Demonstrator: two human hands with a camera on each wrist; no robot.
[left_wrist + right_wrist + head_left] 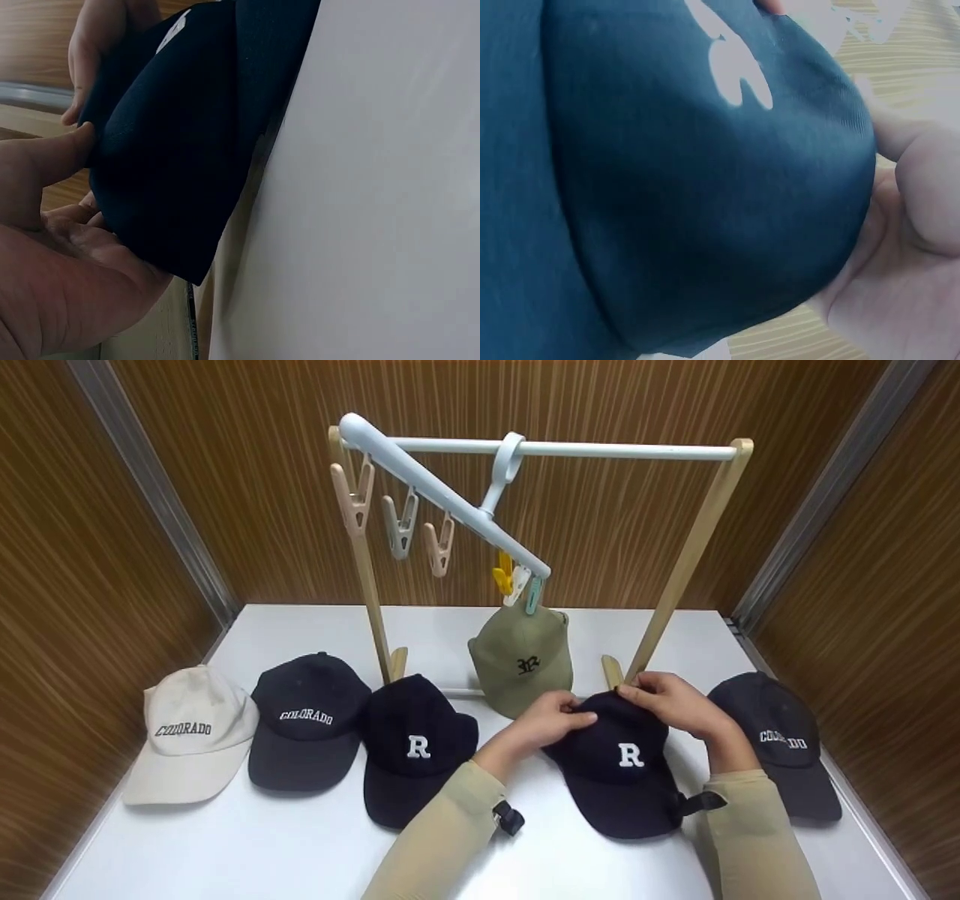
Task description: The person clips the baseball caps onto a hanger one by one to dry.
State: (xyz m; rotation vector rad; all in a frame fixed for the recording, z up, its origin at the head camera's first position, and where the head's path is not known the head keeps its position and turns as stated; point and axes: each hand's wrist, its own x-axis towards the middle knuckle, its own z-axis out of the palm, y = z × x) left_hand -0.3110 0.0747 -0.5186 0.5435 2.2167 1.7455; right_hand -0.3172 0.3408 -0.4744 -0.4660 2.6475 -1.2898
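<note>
Taking the held cap (pixel 604 769) as the clock's centre, two tan sleeves (pixel 442 836) with black straps (pixel 703 804) are reaching in from the six o'clock side. This dark cap, low over the white table (pixel 285 847), is showing a white letter R and pointing its brim toward six. The left hand (pixel 544 725) is pinching its ten o'clock edge, thumb outside and fingers behind; the right hand (pixel 679 703) is gripping its crown near twelve.

At nine o'clock a second R cap (pixel 412 727) is lying on the table, then a navy cap (pixel 307 746) reading COLORADO in white, then a cream cap (pixel 191 765) reading COLORADO in dark letters. At three, a charcoal cap (pixel 772 772) is carrying partly blurred lettering, apparently COLORADO.

Toward half past ten, an olive cap (pixel 517 645) is hanging below a green clip (pixel 534 596); its black emblem is resembling an R, not clearly readable. At eleven a pale hanger (pixel 442 493) is hooking onto a wooden rack (pixel 685 570), before a wood-grain wall (pixel 615 525).
</note>
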